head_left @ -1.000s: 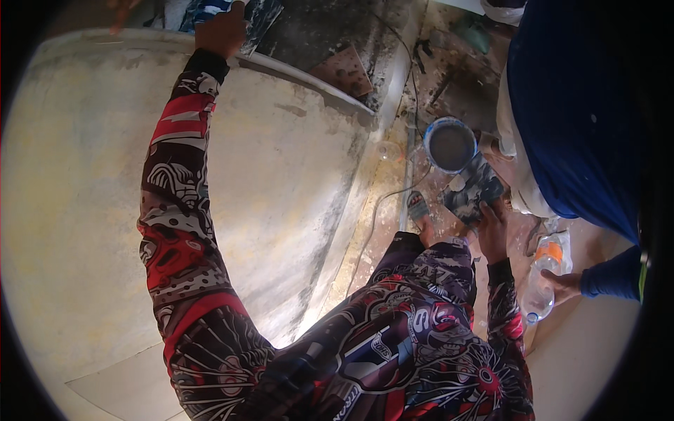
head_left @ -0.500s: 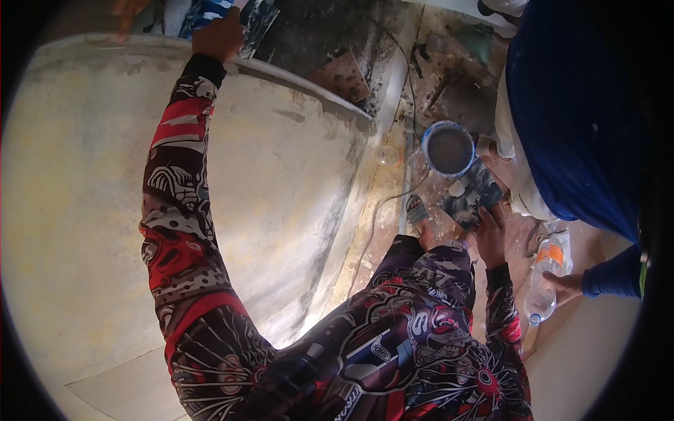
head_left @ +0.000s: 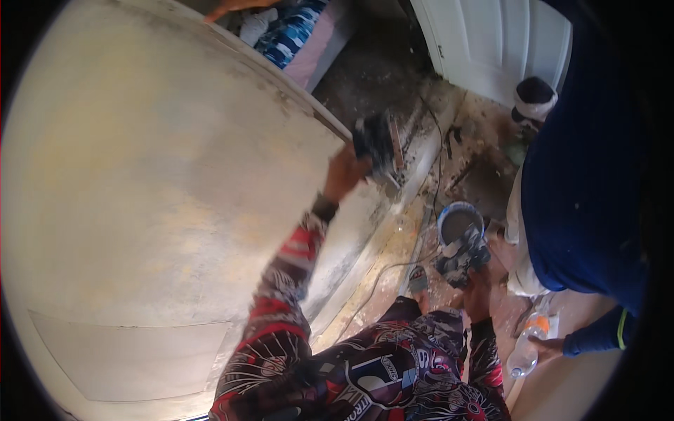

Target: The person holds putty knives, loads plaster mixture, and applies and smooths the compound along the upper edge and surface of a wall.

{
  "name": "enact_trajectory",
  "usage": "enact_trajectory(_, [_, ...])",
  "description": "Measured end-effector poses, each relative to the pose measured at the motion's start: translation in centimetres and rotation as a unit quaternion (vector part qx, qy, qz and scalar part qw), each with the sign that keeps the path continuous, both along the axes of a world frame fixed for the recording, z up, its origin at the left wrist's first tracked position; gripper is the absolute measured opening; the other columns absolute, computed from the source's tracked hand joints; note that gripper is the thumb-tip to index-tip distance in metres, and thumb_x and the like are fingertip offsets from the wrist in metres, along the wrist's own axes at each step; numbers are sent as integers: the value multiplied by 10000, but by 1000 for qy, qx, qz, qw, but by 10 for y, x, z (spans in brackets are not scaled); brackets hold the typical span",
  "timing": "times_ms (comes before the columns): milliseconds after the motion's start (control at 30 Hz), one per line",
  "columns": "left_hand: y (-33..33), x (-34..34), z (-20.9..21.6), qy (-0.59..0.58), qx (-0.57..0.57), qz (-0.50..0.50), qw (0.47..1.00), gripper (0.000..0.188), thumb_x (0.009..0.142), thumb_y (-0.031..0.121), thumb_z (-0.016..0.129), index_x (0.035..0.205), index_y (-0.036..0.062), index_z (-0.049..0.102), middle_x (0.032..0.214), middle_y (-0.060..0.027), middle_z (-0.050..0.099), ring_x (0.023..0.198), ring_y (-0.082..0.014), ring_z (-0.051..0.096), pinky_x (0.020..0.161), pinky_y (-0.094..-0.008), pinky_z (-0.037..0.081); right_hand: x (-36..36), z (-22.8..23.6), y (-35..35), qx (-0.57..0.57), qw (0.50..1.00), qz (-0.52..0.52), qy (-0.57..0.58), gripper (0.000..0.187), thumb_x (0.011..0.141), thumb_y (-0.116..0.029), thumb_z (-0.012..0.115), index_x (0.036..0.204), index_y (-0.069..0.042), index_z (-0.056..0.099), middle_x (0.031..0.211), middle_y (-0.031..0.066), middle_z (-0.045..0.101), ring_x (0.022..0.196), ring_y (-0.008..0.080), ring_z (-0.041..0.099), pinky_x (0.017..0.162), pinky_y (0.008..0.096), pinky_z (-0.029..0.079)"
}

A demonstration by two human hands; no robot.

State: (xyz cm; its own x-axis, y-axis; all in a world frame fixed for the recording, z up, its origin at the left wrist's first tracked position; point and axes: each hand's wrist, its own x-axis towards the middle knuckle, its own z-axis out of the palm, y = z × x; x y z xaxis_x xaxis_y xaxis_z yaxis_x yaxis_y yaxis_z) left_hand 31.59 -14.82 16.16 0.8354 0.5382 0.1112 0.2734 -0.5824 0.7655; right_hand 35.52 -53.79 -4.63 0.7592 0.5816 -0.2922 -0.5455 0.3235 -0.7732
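My left hand is closed on a dark flat plate smeared with grey, held out beside the end of the low wall. The plate is blurred and its grip is hidden, so its exact kind is unclear. Low on the right, my right hand grasps the near edge of a dark flat board with grey wet mix on it. That board overlaps the near rim of a blue-rimmed bucket, which holds grey mix.
A pale, stained wall fills the left. At right stands a person in a dark blue top, one hand around a clear plastic bottle. A cable crosses the dirty floor. A white door stands beyond.
My left hand has swung right and nearer with its plate, from the far wall edge. My right hand has tilted the board up toward the bucket. The view has shifted, showing the door.
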Motion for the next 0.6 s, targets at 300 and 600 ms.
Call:
enact_trajectory(300, [-159, -105, -92, -194, -425, 163, 869, 281, 882, 29, 574, 1161, -7, 576, 1014, -83, 651, 865, -215, 664, 768, -430, 617, 12, 28, -9, 130, 979, 93, 125, 327, 930, -54, 517, 1256, -61, 538, 1160, 68, 635, 1008, 223, 662, 779, 406, 595])
enact_trajectory(600, [-199, -108, -108, -183, -309, 208, 910, 177, 936, 94, 582, 1076, -11, 599, 908, -69, 680, 756, -147, 671, 646, -293, 557, 20, 48, -22, 107, 973, 175, 102, 297, 939, -134, 527, 1224, -54, 541, 1114, 72, 638, 968, 232, 665, 761, 387, 585])
